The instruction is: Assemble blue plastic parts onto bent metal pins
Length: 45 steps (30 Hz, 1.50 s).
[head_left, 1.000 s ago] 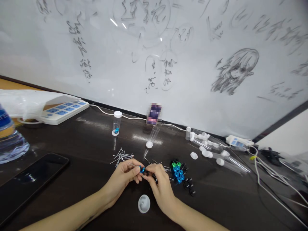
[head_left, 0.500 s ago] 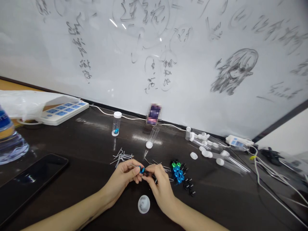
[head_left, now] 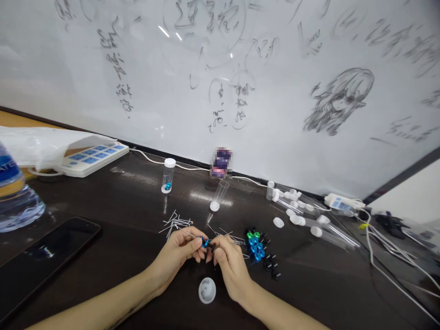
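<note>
Between the fingers of my left hand is a small blue metal part, pinched by thumb and forefinger. A thin metal rod, like a hex key, runs along the top of that hand. My right hand is closed at the black piece that joins the blue part on its right; its fingertips partly cover it. Below the hands stands a small round translucent cup with tiny dark bits inside. Loose L-shaped hex keys lie just beyond my left hand, and more metal keys lie behind my right.
Blue and green parts and black screw-like pieces lie to the right. A capped clear tube stands behind, another tube nearby. More tubes, white caps and cables spread right. A phone and water bottle are left.
My right fingers have shifted slightly on the black piece, so more of it shows. The whole view has slid a little to the right.
</note>
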Each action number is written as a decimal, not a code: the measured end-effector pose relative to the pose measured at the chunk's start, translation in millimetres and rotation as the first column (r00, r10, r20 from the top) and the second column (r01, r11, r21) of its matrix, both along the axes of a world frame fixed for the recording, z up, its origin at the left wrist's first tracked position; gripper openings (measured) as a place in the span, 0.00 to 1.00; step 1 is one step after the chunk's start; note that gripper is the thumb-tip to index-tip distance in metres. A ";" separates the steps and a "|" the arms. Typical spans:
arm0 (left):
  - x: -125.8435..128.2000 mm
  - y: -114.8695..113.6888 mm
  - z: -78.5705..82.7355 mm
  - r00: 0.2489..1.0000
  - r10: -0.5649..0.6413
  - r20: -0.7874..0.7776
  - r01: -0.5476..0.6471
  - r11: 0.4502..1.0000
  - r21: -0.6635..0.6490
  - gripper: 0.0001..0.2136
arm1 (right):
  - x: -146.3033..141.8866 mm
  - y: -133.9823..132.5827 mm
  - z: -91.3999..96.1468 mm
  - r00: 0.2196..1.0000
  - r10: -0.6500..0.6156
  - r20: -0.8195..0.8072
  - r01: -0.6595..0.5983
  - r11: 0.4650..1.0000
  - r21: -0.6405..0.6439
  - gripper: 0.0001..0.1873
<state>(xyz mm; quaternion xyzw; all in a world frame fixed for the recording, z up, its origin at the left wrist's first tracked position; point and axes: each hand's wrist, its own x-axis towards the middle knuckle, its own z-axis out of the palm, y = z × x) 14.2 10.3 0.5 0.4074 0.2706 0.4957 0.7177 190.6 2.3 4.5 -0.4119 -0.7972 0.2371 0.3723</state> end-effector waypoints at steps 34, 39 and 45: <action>-0.1 0.0 0.8 1.000 0.013 0.001 -0.013 1.000 -0.001 0.06 | -1.9 0.0 3.6 0.996 -0.077 0.046 0.076 0.997 0.018 0.12; -0.2 0.9 0.2 1.000 0.018 0.008 -0.018 1.000 -0.010 0.07 | -1.4 0.8 -3.6 0.997 -0.060 -0.041 0.064 0.992 0.105 0.03; -0.2 -0.3 -1.1 0.999 0.031 0.014 -0.031 1.000 -0.004 0.07 | -1.1 1.9 0.2 0.995 -0.068 -0.070 0.070 0.997 0.023 0.06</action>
